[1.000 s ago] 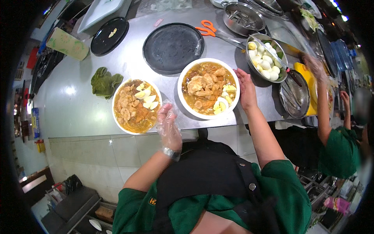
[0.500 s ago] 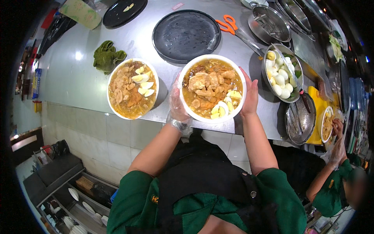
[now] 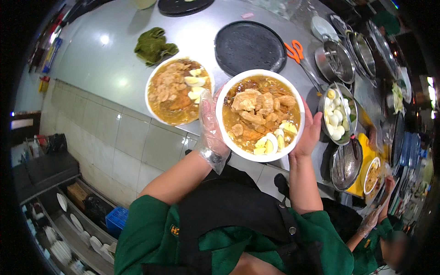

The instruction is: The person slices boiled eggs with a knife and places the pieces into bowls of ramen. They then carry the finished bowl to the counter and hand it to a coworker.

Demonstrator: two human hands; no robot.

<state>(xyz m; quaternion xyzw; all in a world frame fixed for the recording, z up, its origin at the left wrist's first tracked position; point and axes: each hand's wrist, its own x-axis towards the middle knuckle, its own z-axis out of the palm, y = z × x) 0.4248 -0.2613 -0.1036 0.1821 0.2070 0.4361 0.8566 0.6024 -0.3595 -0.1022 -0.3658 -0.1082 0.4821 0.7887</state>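
Between my two hands I hold a white bowl [image 3: 260,114] of noodles in brown sauce, topped with pork cracklings and pieces of boiled egg. My left hand [image 3: 211,126], in a clear plastic glove, grips the bowl's left side. Bare, my right hand [image 3: 308,133] presses its right side with the thumb and fingers up along the rim. The bowl is lifted over the near edge of the steel table [image 3: 110,68]. Just left of it on the table is a second bowl [image 3: 178,91] with similar noodles, cracklings and egg.
Behind the bowls lie a round black tray [image 3: 250,48], orange-handled scissors [image 3: 298,52] and a green cloth [image 3: 153,46]. To the right are a bowl of boiled eggs [image 3: 337,114], a metal pan [image 3: 347,165] and steel pots [image 3: 334,62]. A co-worker's gloved hand [image 3: 366,222] is at far right.
The held bowl has come up and closer to me, off the table edge, in both hands. My view has turned, so the table things appear shifted right.
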